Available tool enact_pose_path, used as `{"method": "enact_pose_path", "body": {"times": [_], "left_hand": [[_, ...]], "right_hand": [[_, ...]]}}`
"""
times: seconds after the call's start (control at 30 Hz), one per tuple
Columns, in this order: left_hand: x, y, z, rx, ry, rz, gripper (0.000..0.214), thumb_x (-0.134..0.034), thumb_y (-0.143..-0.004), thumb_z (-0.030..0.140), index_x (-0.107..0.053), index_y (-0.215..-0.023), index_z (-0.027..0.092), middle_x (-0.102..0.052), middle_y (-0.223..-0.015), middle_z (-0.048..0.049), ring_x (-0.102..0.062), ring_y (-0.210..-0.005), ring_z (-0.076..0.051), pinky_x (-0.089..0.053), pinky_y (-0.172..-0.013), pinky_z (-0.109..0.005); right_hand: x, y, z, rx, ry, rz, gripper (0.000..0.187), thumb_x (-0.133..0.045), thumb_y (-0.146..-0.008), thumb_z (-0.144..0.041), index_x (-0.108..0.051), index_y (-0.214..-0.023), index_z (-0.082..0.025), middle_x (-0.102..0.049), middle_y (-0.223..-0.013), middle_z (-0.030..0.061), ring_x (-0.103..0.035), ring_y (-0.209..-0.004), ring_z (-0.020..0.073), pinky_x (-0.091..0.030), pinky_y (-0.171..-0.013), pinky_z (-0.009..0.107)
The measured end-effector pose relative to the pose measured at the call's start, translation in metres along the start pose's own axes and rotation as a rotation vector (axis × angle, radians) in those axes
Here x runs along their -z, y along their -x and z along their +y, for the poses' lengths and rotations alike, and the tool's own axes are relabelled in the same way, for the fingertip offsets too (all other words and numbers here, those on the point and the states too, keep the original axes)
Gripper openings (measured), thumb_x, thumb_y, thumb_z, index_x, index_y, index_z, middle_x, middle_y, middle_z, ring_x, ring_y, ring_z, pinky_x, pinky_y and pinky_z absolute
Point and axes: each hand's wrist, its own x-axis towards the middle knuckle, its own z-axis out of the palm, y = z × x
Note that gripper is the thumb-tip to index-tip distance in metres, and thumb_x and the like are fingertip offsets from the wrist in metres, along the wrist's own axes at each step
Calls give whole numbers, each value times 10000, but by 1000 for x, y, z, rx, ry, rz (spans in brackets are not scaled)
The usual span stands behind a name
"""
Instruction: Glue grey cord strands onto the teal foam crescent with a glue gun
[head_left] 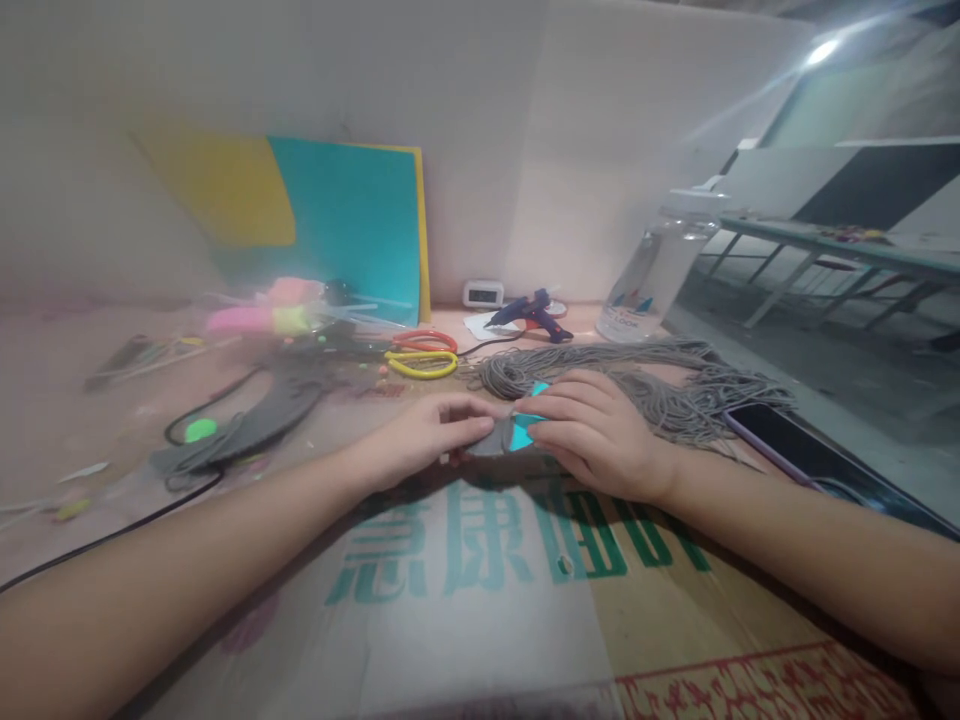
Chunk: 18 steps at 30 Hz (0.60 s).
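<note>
My left hand pinches the left side of a small grey piece, thumb on top. My right hand closes over a small turquoise piece that sits against the grey one. Both pieces are held together above the printed cardboard; my fingers hide part of them. Just behind my hands lies a heap of grey cord. Scissors with red and yellow handles rest a little further back on the left.
A dark blue glue gun and a small digital clock stand by the wall. A clear water bottle and a phone are on the right. Turquoise and yellow sheets lean at the back left, near a black cable.
</note>
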Motion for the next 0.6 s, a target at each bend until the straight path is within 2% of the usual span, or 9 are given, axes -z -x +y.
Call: {"method": "enact_pose_path", "body": {"times": [0.07, 0.13, 0.23, 0.37, 0.43, 0.53, 0.6], "left_hand": [[-1, -1, -2, -36, -12, 66, 329, -644, -832, 433, -673, -1046, 185, -637, -835, -3, -489, -563, -61, -387, -509, -176], [-2, -1, -3, -74, -21, 108, 312, -647, -836, 419, -661, -1039, 183, -611, -778, 11, -501, -569, -61, -401, -513, -167], [-4, -2, -5, -61, 31, 97, 342, -642, -838, 428, -621, -1083, 192, -561, -675, 38, -507, -524, -74, -432, -485, -182], [-6, 0, -4, -59, -25, 97, 346, -653, -832, 402, -608, -1107, 196, -587, -687, 37, -526, -516, -78, -451, -490, -193], [-6, 0, -3, -83, -85, 128, 344, -657, -829, 387, -611, -1110, 193, -625, -735, 21, -550, -542, -84, -448, -506, -196], [-5, 0, -3, -112, -187, 188, 339, -642, -838, 384, -619, -1116, 190, -657, -764, 5, -585, -595, -107, -458, -556, -216], [-3, -1, -4, -121, -231, 227, 337, -628, -844, 392, -626, -1112, 187, -664, -758, 0, -597, -621, -124, -461, -587, -231]], "right_hand": [[-1, -4, -1, -135, -113, 21, 166, -578, -890, -228, -568, -1054, -207, -668, -1217, 110, -610, -1108, 230, -467, -942, 434], [1, -10, 0, -386, -276, 53, 231, -529, -924, -289, -548, -1142, -212, -613, -1291, 126, -576, -1179, 239, -475, -956, 439], [6, -19, 7, -716, -415, 0, 298, -483, -935, -272, -536, -1226, -232, -611, -1288, 94, -621, -1078, 220, -512, -909, 417], [18, -26, 22, -879, -485, -220, 369, -521, -893, -267, -559, -1258, -220, -612, -1284, 81, -639, -978, 213, -524, -868, 402], [23, -26, 30, -968, -621, -332, 445, -521, -899, -331, -508, -1333, -232, -627, -1245, 88, -656, -832, 186, -549, -742, 365], [29, -23, 39, -1080, -875, -542, 553, -524, -906, -417, -405, -1421, -258, -696, -1005, 64, -607, -589, 131, -487, -513, 274], [32, -19, 43, -1087, -975, -665, 467, -545, -897, -428, -522, -1318, -227, -677, -788, 22, -573, -543, 110, -432, -467, 227]]}}
